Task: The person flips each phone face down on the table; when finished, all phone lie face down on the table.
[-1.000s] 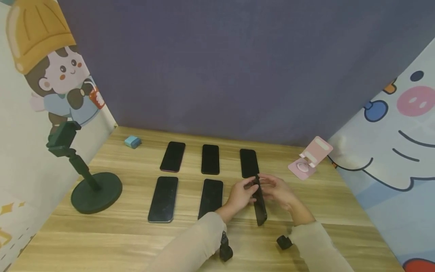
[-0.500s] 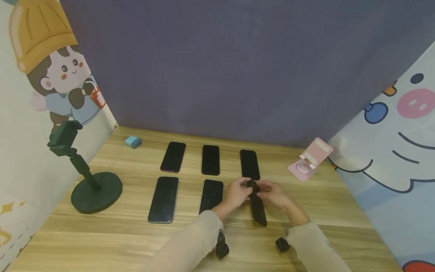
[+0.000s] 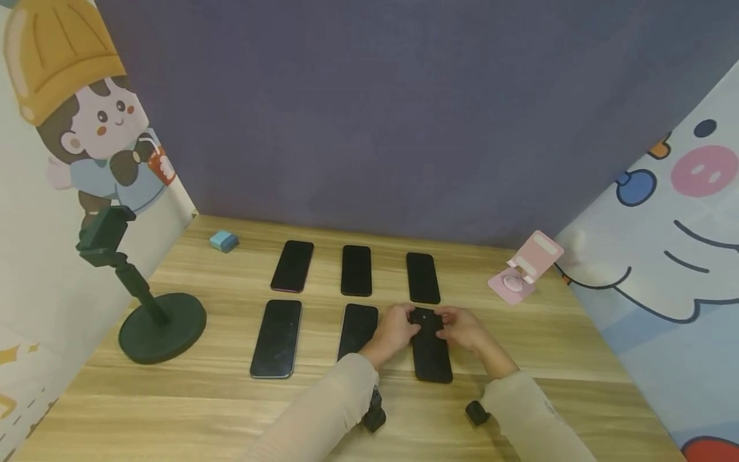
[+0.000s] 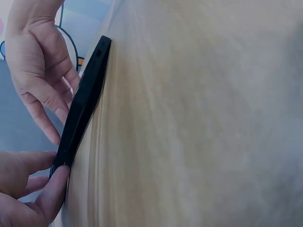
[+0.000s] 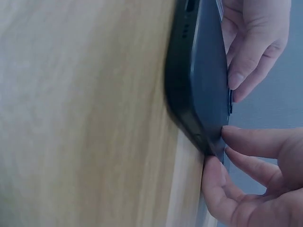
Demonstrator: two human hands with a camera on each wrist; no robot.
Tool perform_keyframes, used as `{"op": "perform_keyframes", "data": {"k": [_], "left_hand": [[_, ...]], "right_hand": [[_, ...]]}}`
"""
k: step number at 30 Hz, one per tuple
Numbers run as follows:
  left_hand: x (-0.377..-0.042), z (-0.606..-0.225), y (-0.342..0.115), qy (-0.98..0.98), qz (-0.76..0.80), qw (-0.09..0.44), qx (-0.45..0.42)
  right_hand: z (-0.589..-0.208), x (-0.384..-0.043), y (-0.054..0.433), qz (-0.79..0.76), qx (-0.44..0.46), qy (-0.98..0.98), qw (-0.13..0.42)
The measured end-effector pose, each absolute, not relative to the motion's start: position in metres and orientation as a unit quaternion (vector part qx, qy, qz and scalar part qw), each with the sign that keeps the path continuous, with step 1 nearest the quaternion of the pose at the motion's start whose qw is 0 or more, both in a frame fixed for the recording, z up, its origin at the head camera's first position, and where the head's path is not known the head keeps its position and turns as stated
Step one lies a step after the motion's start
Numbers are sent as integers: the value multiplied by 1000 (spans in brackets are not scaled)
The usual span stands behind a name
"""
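A black smartphone [image 3: 432, 353] lies low over the table, back side up, with a small pale spot near its far end. My left hand [image 3: 394, 333] pinches its far left edge between thumb and fingers, as the left wrist view shows along the phone's side [image 4: 85, 97]. At the opposite long edge, my right hand [image 3: 466, 330] grips with thumb and fingertips, close up in the right wrist view beside the dark back [image 5: 208, 80]. Whether the phone rests fully flat I cannot tell. Just beyond it lies another black phone [image 3: 423, 278].
More dark phones lie in rows to the left, including a front middle phone [image 3: 358, 328] partly behind my left arm and a front left phone [image 3: 276, 339]. A dark green stand [image 3: 163, 327], a blue block [image 3: 224, 241] and a pink phone holder [image 3: 525, 266] stand around them.
The phone was on edge between my hands one second ago. It has tipped over to the left and now shows its back; both hands have come down with it.
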State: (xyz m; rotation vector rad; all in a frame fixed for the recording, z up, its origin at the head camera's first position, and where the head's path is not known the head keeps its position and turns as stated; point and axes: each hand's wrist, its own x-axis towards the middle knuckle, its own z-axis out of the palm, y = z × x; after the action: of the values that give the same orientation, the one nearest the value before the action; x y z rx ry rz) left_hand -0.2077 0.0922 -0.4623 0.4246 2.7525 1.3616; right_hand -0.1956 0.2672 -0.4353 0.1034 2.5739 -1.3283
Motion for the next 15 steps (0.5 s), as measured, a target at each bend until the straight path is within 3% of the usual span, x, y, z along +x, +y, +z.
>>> {"op": "perform_keyframes", "data": {"k": [10, 15], "left_hand": [[-209, -455, 85, 892, 420, 37, 161], [-210, -441, 52, 872, 449, 40, 189]], "right_hand": [[-424, -201, 261, -372, 7, 921, 117], [-410, -201, 235, -307, -42, 945, 101]]}}
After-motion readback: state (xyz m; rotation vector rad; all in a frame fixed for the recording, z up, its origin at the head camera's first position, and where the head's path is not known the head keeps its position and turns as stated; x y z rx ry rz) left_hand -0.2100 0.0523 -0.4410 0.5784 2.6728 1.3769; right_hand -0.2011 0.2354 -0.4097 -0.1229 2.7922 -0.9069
